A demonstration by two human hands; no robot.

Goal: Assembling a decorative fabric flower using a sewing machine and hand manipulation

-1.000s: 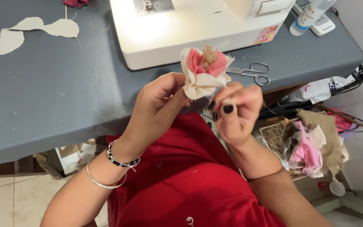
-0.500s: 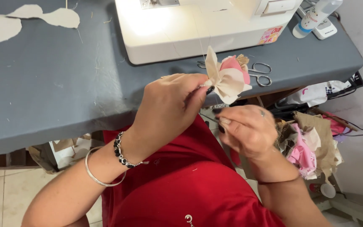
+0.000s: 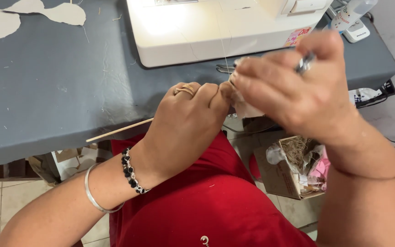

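My left hand point(image 3: 186, 119) is closed around a small cream fabric piece point(image 3: 248, 110), which shows only as a pale edge between my two hands. A thin wooden stick point(image 3: 120, 130) pokes out to the left from under this hand. My right hand point(image 3: 293, 87) is raised close to the camera, just right of the left hand and touching the fabric. Its fingers pinch a small shiny metal thing point(image 3: 305, 64); what it is cannot be told. A fine thread point(image 3: 223, 50) runs up from the fabric in front of the white sewing machine point(image 3: 216, 27).
The grey table point(image 3: 60, 91) carries the sewing machine, cream fabric cut-outs point(image 3: 37, 11) at the far left, scissors point(image 3: 224, 68) partly hidden by my hands, and a white bottle point(image 3: 350, 16) at the far right. A cardboard box of scraps point(image 3: 293, 169) stands on the floor.
My right hand has risen from below the fabric to beside it, now covering it. The pink and cream fabric piece, clearly seen before, is almost hidden. The camera has moved closer.
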